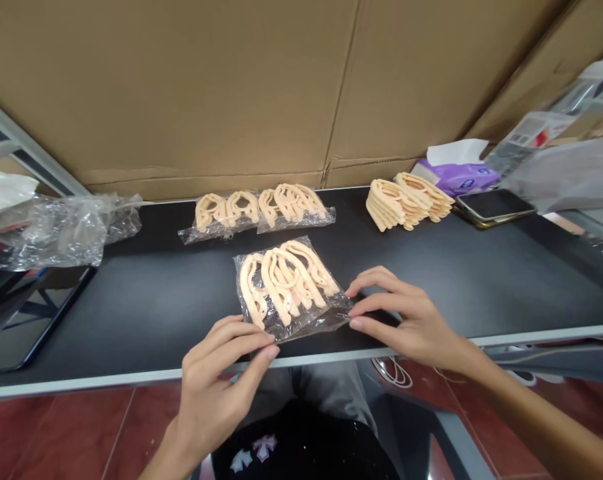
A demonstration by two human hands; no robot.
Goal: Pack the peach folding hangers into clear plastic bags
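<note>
A clear plastic bag (308, 327) with several cream-coloured curved plastic pieces (281, 280) inside lies on the black tabletop (156, 287), near its front edge. My left hand (226, 367) pinches the bag's lower left corner between thumb and fingers. At the bag's right corner, the fingertips of my right hand (401, 313) close on the film. Behind it, two more clear bags (218, 230) holding similar pieces lie side by side. Loose cream pieces (406, 200) are stacked at the back right, outside any bag.
Crumpled clear bags (66, 227) and a dark tablet (31, 320) lie at the left. A purple tissue pack (454, 175) and a phone (496, 205) are at the back right. Large cardboard (206, 93) stands along the rear edge.
</note>
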